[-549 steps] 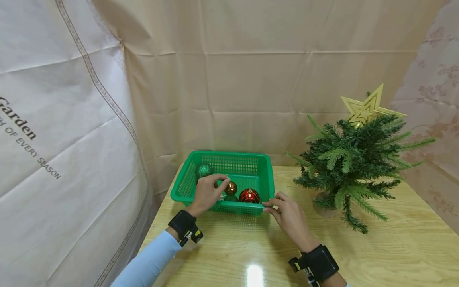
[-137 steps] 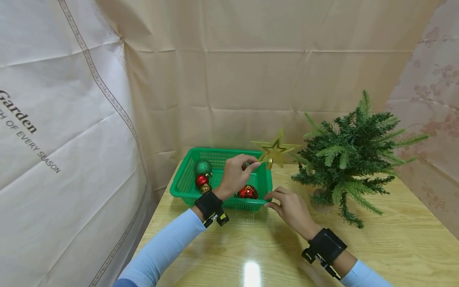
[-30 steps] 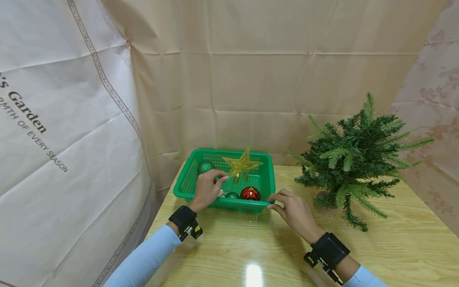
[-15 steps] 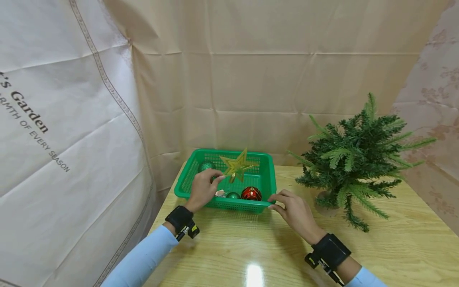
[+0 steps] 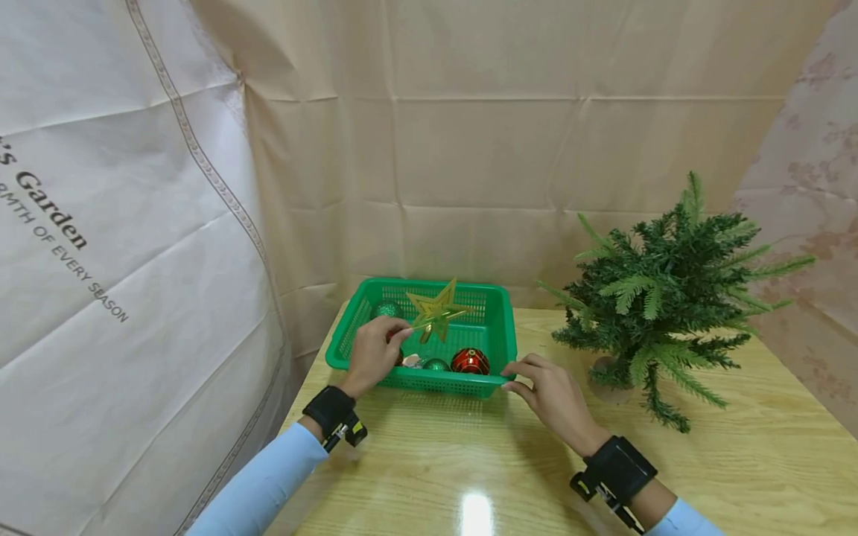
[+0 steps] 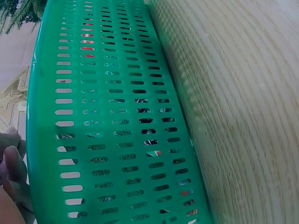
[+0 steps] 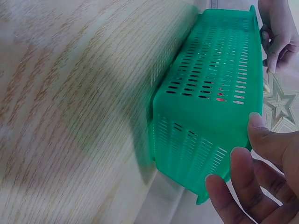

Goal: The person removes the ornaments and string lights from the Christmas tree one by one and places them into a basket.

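My left hand (image 5: pixel 373 353) pinches one point of a gold star tree topper (image 5: pixel 436 307) between thumb and fingers. It holds the star low over the green plastic basket (image 5: pixel 462 385), overlapping the basket's inside in the head view. The star also shows past the rim in the right wrist view. My right hand (image 5: pixel 555 402) grips the near right corner of the basket rim, thumb on top and fingers at the outer wall, as in the right wrist view. In the basket lie a red bauble (image 5: pixel 470 362), a dark green one (image 5: pixel 436 365) and a glittery green one (image 5: pixel 386 309).
A small artificial Christmas tree (image 5: pixel 660 298) with a bare top stands on the wooden table (image 5: pixel 429 461) to the right. A beige cloth (image 5: pixel 482 164) hangs behind the table and a white printed cloth (image 5: pixel 134 298) hangs to the left.
The star was on the treetop earliest, then in my left hand between basket and tree. Over the last second it has shifted slightly left above the basket. My right hand stays at the corner.
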